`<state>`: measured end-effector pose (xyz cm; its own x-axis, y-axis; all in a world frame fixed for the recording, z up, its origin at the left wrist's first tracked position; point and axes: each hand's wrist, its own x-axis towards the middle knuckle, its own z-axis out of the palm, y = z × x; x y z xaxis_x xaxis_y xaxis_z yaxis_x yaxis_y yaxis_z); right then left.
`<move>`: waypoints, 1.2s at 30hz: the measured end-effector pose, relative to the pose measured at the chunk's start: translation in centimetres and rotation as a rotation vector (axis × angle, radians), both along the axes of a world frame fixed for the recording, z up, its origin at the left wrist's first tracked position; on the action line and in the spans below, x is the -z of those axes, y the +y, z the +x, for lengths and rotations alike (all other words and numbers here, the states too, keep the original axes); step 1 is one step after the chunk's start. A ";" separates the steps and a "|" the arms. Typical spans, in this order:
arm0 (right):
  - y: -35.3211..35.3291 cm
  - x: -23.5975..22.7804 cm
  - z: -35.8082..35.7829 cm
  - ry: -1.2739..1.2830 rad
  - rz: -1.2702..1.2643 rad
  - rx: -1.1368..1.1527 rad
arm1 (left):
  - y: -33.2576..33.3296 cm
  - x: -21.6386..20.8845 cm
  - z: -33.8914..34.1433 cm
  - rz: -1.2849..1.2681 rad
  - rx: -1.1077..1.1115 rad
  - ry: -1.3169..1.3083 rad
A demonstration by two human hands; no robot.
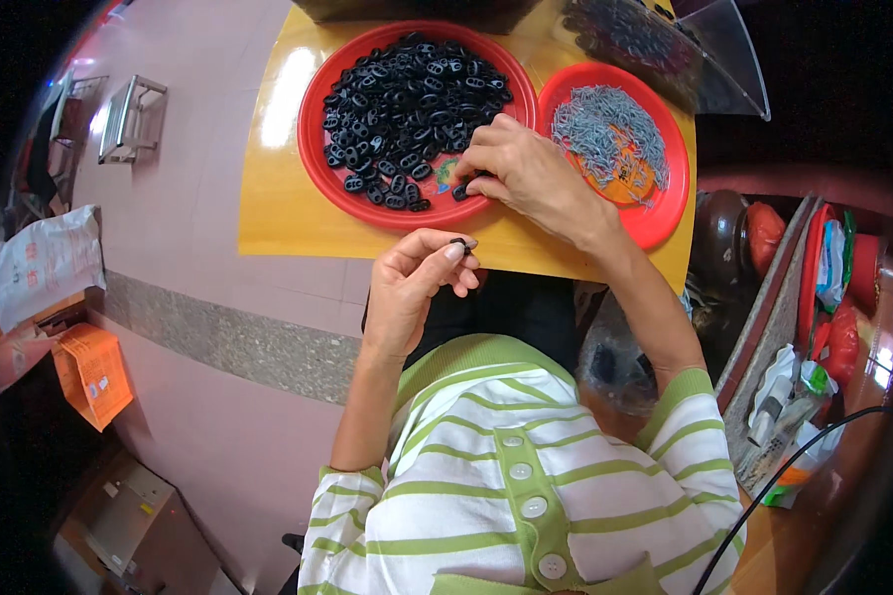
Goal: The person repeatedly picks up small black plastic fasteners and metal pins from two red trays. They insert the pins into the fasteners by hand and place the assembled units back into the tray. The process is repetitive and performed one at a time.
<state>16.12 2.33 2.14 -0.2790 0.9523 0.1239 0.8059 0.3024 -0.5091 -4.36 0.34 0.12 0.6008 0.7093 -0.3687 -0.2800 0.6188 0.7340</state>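
Observation:
A large red round tray [313, 174] on the yellow table holds a heap of small black oval parts with holes [407, 89]. My right hand [526, 174] reaches over the tray's right rim, its fingers closed on one black oval part [460, 191] near the tray floor. In front of the table edge, my left hand [417, 278] pinches a small black part [461, 244] between thumb and fingertips; most of it is hidden. To the right, a smaller red plate [665, 213] bears a pile of thin grey screw-like pieces [610, 129].
A clear plastic bin [729, 59] with dark parts stands at the table's far right. Jars, bags and a dark cable [824, 428] lie to my right. On the floor at left are a metal stool [129, 119], a white sack [50, 266] and an orange box [91, 375].

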 end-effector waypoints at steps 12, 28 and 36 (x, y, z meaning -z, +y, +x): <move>0.7 0.4 -0.5 0.003 -0.060 -0.062 | 0.3 0.4 -0.4 0.008 -0.015 0.011; -5.1 -3.6 -1.8 0.841 -0.230 0.226 | 0.1 -2.7 1.0 0.367 -0.245 -0.017; -7.3 -2.5 -2.2 1.141 -0.152 0.300 | -0.6 -3.0 2.3 0.346 -0.184 -0.039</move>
<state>13.95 -4.97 4.59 0.1560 0.9871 0.0365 -0.1076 0.0537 -0.9927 -2.11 -0.31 3.09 0.4611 0.8847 -0.0685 -0.3947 0.2737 0.8771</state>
